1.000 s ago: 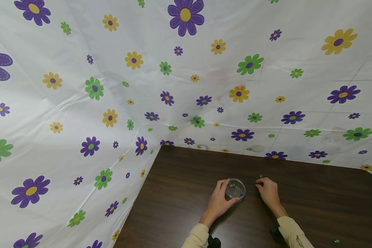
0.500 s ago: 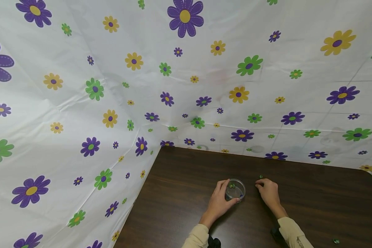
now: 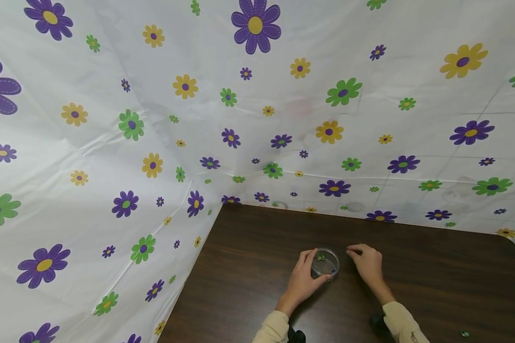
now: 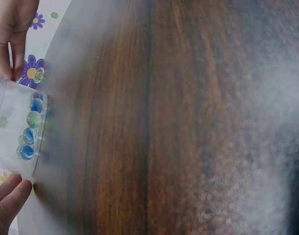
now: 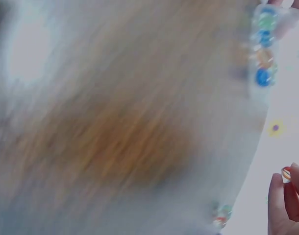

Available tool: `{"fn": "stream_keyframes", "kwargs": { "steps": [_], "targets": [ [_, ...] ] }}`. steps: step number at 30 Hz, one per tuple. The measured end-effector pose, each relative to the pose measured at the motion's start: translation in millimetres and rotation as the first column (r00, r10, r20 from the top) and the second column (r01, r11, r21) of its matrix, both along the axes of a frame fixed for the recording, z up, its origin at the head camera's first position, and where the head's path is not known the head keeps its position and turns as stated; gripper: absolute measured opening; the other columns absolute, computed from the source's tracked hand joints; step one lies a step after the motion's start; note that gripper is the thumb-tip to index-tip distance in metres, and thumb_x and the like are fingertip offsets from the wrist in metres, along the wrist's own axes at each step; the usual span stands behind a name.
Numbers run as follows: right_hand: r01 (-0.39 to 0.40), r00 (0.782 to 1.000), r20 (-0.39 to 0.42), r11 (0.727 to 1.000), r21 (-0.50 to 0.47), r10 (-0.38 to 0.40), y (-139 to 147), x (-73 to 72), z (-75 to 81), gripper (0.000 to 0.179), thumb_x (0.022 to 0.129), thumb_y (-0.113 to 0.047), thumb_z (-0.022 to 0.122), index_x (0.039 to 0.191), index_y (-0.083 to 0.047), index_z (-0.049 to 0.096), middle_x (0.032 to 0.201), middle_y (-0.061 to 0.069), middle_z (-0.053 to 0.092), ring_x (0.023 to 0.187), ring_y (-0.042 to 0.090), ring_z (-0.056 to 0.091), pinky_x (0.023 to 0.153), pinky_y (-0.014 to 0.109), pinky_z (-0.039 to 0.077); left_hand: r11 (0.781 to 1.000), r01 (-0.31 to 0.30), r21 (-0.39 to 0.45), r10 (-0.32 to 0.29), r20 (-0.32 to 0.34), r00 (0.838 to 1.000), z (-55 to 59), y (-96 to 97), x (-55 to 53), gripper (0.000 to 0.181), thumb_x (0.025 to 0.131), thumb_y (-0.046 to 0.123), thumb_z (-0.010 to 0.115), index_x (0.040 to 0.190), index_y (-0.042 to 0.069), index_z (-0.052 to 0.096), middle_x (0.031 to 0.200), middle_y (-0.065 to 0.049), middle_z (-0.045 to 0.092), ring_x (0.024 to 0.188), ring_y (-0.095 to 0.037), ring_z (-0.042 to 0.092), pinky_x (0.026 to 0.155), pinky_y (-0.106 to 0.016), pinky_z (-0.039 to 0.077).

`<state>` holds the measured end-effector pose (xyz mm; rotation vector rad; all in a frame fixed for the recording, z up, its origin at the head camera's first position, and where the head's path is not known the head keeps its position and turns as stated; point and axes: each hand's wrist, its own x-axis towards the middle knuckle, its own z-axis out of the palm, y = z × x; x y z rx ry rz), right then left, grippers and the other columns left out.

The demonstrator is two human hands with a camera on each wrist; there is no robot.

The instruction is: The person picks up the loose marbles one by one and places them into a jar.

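My left hand (image 3: 303, 279) grips a clear round container (image 3: 331, 255) on the brown table, fingers along its far left side and thumb at the front right. Blue, green and orange marbles lie on its bottom; a blue-swirled marble (image 4: 25, 152) shows through the wall in the left wrist view. Just right of the container, my right hand (image 3: 369, 264) pinches a clear marble with red and orange swirls (image 5: 286, 174) between thumb and fingertips. The head view hides this marble behind the fingers.
A loose green marble (image 3: 465, 333) lies on the table (image 3: 446, 281) at the front right. In the right wrist view, blurred marbles (image 5: 222, 215) sit on the tabletop beyond the right hand. A white flowered sheet (image 3: 300, 109) surrounds the table's back and left.
My right hand has moved a little left toward the container, pinching the swirled marble. The small green marble just behind it is now mostly covered by the hand. The left hand stays on the container.
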<state>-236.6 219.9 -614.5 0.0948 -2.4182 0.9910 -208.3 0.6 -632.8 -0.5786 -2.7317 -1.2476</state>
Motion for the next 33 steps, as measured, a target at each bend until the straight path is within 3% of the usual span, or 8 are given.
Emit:
{"fn": "stream_keyframes", "kwargs": {
  "steps": [6, 9, 13, 18, 23, 33],
  "targets": [
    [0.011, 0.998, -0.065, 0.999, -0.048, -0.014, -16.8, 4.5, 10.8, 0.01, 0.078, 0.005, 0.086, 0.086, 0.001, 0.081, 0.086, 0.014, 0.076, 0.082, 0.038, 0.073, 0.076, 0.052, 0.054, 1.0, 0.002, 0.0, -0.002, -0.001, 1.0, -0.3, -0.4, 0.9, 0.079, 0.094, 0.045, 0.076, 0.159, 0.014, 0.042, 0.148, 0.003, 0.044, 0.131, -0.018, 0.053, 0.101, -0.039, 0.049],
    [0.004, 0.996, -0.089, 0.998, -0.063, -0.01, -25.2, 7.5, 14.0, 0.012, 0.077, 0.005, 0.088, 0.085, -0.001, 0.082, 0.085, 0.011, 0.077, 0.081, 0.035, 0.073, 0.074, 0.031, 0.054, 1.0, -0.001, -0.004, 0.001, -0.007, 1.0, -0.7, -0.3, 0.9, 0.079, 0.094, 0.044, 0.076, 0.159, 0.014, 0.042, 0.148, 0.002, 0.045, 0.13, -0.018, 0.053, 0.101, -0.039, 0.049],
    [-0.028, 0.997, -0.068, 0.995, -0.095, 0.022, -35.4, 10.9, 16.6, 0.012, 0.079, 0.003, 0.087, 0.087, -0.004, 0.082, 0.087, 0.008, 0.077, 0.083, 0.032, 0.073, 0.074, 0.009, 0.042, 1.0, -0.004, -0.003, 0.004, -0.026, 1.0, -1.1, 0.1, 0.5, 0.078, 0.094, 0.041, 0.077, 0.158, 0.013, 0.042, 0.146, 0.001, 0.046, 0.127, -0.019, 0.054, 0.099, -0.039, 0.05],
    [-0.077, 0.997, -0.014, 0.99, -0.12, 0.076, -45.0, 15.1, 14.7, 0.012, 0.081, 0.001, 0.086, 0.09, -0.006, 0.082, 0.089, 0.004, 0.077, 0.081, 0.023, 0.072, 0.071, 0.011, 0.046, 1.0, 0.003, 0.0, -0.003, -0.043, 0.999, -1.4, 0.3, 0.4, 0.077, 0.095, 0.039, 0.077, 0.158, 0.012, 0.042, 0.145, 0.0, 0.046, 0.125, -0.019, 0.055, 0.098, -0.038, 0.051],
    [-0.127, 0.992, -0.019, 0.98, -0.151, 0.125, -49.7, 16.7, 10.8, 0.013, 0.08, 0.006, 0.085, 0.089, -0.002, 0.081, 0.088, 0.006, 0.076, 0.078, 0.015, 0.071, 0.069, 0.01, 0.049, 1.0, 0.0, -0.001, 0.0, -0.043, 0.999, -1.5, 0.9, 0.2, 0.077, 0.095, 0.04, 0.077, 0.158, 0.011, 0.043, 0.145, 0.0, 0.046, 0.125, -0.019, 0.056, 0.097, -0.038, 0.051],
    [-0.157, 0.987, -0.059, 0.978, -0.136, 0.151, -52.8, 16.8, 9.8, 0.017, 0.077, 0.011, 0.085, 0.086, -0.002, 0.08, 0.086, 0.004, 0.076, 0.075, 0.02, 0.072, 0.068, 0.009, 0.049, 1.0, 0.001, -0.002, -0.001, -0.052, 0.999, -2.4, 0.9, -0.9, 0.078, 0.095, 0.046, 0.074, 0.158, 0.011, 0.043, 0.144, 0.0, 0.046, 0.123, -0.018, 0.056, 0.096, -0.036, 0.051]
  ]
}}
